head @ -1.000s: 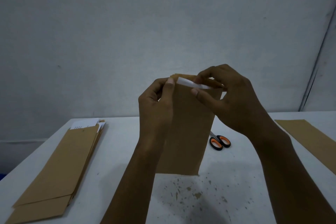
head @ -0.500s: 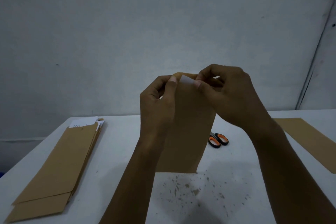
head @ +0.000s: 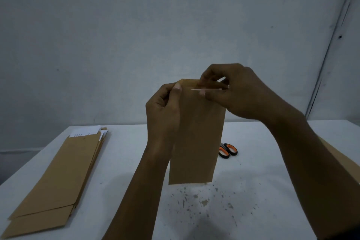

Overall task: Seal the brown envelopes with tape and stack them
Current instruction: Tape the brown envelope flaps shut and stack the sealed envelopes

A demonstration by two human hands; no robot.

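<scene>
Behind everything stands a plain grey-white wall (head: 136, 35), dimly lit, with a dark line running down its right side. Below it lies the white surface (head: 124, 158), speckled near me with small brown flecks and chips. On its left rests a stack of brown envelopes (head: 58, 177), fanned slightly, with white paper (head: 85, 132) poking out of the far ends. Beyond my arms lie scissors with orange and black handles (head: 228, 150), partly hidden behind the envelope I hold. At the right edge another brown envelope (head: 339, 156) lies flat, mostly covered by my forearm.

I hold 1 brown envelope (head: 196, 138) upright above the surface, its lower edge hanging just over the flecked patch. My left hand (head: 163, 111) pinches the top left corner between thumb and fingers. My right hand (head: 239, 91) is curled over the top right, thumb and fingers pinching a thin pale strip (head: 206, 89) that lies across the envelope just under the folded flap.

Against 1 second ago, the strip shows only as a thin edge-on line rather than a broad white band, my right hand has moved further over the flap, and the envelope has stayed upright in the same place. Stack, scissors and the right envelope have not moved.
</scene>
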